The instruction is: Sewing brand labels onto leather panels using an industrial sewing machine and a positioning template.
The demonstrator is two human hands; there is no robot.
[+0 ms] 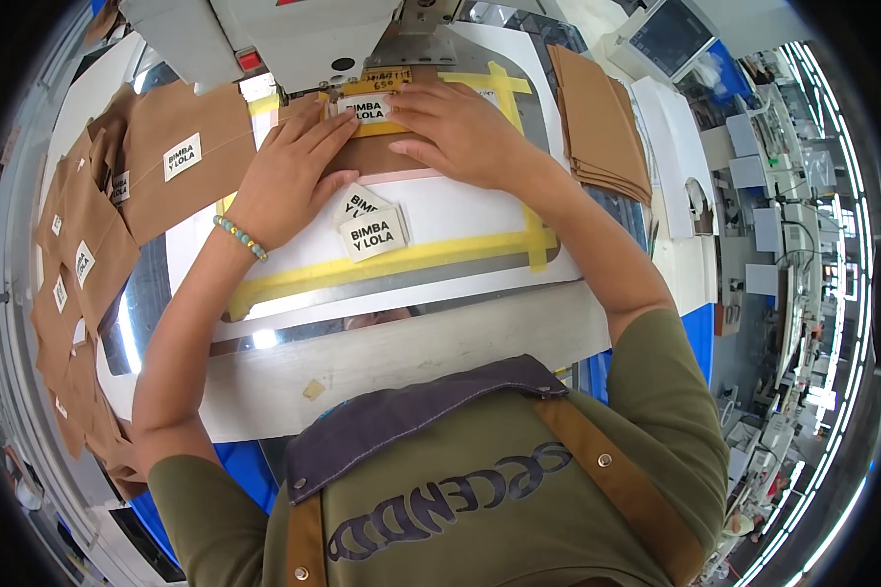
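Both hands lie on a brown fabric panel (367, 157) under the white machine head (308, 44). My left hand (299, 171) has its fingers stretched out flat, their tips at the left edge of a white label (364, 110) with dark print. My right hand (450, 127) reaches in from the other side, fingers extended over the label's right edge and a yellow frame (387, 84) around it. The thumb is spread away toward me. Just in front of the panel, two loose white labels (374, 233) overlap on a white sheet edged with yellow tape (362, 268).
Brown panels with white labels (78, 245) pile up at the left, hanging over the table's side. A stack of plain brown panels (597, 122) sits at the right. Beyond it are a white paper stack (671, 147) and a control screen (668, 39).
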